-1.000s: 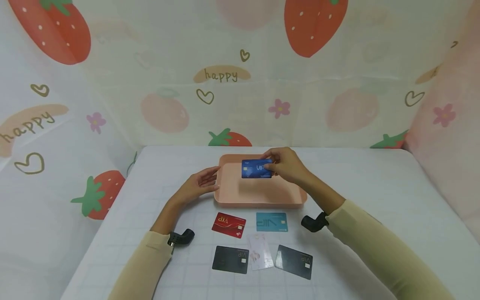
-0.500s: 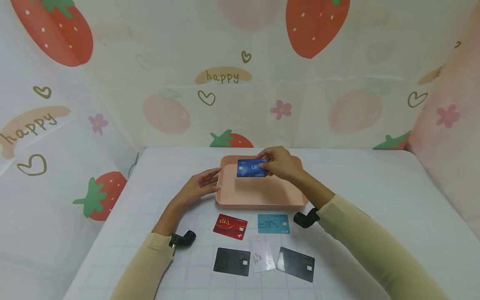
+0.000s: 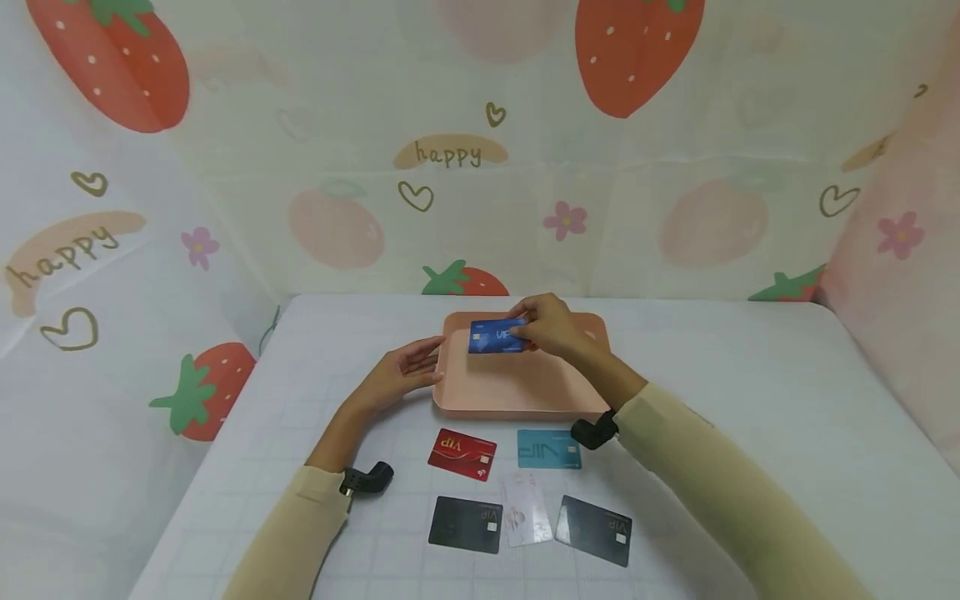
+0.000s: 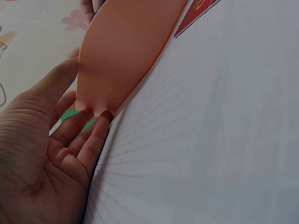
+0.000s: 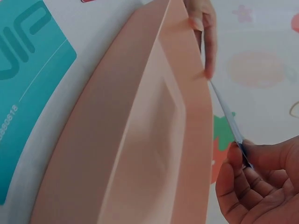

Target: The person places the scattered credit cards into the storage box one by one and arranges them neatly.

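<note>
Pinching a blue card (image 3: 491,337) in its fingers, the right hand (image 3: 547,326) holds it over the pink tray (image 3: 480,392). The left hand (image 3: 400,372) is loose, and its fingers touch the tray's left side. On the white bench (image 3: 735,375), nearer the person, lie a red card (image 3: 462,455), a light blue card (image 3: 543,450), and a pale card (image 3: 527,510) between two black cards (image 3: 465,525).

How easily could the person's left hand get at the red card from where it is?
Probably quite easily, yes: the left hand only touches the left end of the pink tray, and the red card lies uncovered in front, with just the tray's near corner to skirt.
</note>
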`<state>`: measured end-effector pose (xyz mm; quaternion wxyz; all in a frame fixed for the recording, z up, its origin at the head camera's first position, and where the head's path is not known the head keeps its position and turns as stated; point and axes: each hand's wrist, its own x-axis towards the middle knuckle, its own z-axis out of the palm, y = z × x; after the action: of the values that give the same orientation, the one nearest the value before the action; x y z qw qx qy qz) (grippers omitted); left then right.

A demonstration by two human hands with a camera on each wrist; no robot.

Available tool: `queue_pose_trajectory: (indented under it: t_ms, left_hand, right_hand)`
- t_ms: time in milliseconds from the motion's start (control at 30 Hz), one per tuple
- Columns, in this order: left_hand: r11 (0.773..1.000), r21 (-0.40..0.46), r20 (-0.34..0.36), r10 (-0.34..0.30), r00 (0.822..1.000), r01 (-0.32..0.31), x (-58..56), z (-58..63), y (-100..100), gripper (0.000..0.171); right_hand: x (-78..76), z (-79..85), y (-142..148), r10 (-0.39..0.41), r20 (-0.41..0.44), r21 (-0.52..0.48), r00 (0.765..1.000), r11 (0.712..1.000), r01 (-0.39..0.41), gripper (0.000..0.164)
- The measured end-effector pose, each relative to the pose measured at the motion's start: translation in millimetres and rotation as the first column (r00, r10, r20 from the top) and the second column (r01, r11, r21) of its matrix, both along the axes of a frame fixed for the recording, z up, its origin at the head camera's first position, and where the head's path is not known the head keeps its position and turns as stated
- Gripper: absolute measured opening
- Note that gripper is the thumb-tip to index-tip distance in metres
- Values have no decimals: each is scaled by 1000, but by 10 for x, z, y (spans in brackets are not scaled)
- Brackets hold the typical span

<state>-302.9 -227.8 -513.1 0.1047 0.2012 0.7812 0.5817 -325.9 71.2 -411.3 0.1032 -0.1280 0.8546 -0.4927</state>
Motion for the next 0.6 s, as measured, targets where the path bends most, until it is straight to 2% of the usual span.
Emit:
queue_pose_trajectory:
  t_ms: [167,600]
  left_hand:
    - [1000,-9,-2,9,1000,-9,11,15,19,66]
    - [999,33,9,-18,1000,17,2,3,3,66]
  right_hand:
    - [-38,-37,-39,-3,8,5,1000,1000,2,24]
    - [-164,-236,-174,-43,35,32,998,999,42,23]
